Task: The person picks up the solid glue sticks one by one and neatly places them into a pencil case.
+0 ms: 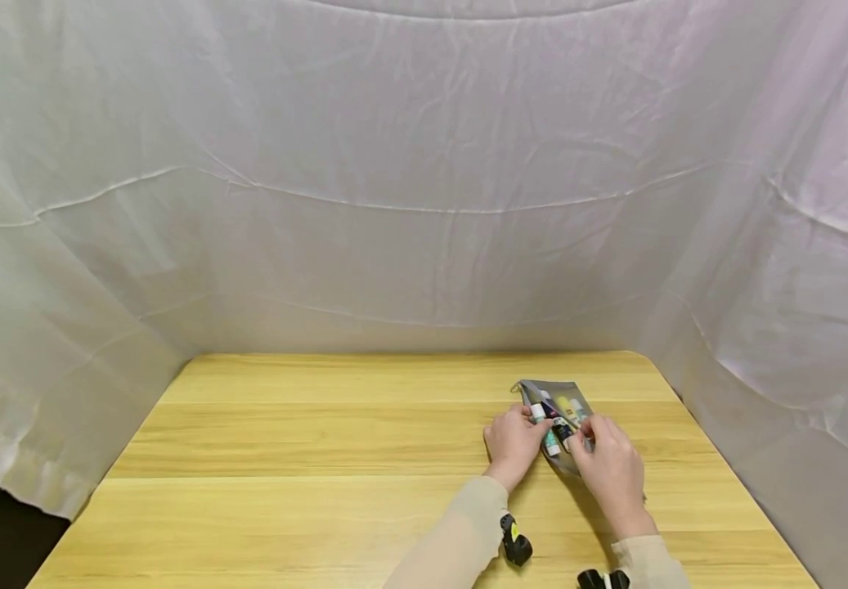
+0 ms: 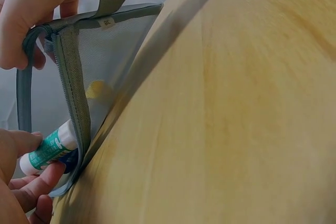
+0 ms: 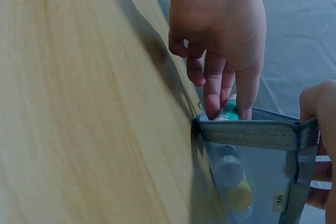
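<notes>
My left hand (image 1: 512,440) pinches a glue stick (image 2: 48,150) with a green label and white ends between thumb and fingers. The stick lies at the unzipped mouth of a grey mesh zipper pouch (image 2: 113,43), partly inside it in the left wrist view. My right hand (image 1: 611,468) grips the pouch's edge near a corner and holds the mouth apart. Through the mesh show a yellow piece (image 3: 240,199) and a whitish round end (image 3: 229,170). A dark blue tube (image 1: 563,431) sits beside the glue stick in the head view.
The pouch is toward the right side of a wooden table (image 1: 284,458). Pale cloth (image 1: 424,245) hangs behind the table and along both sides. Black devices (image 1: 516,541) are strapped at both wrists.
</notes>
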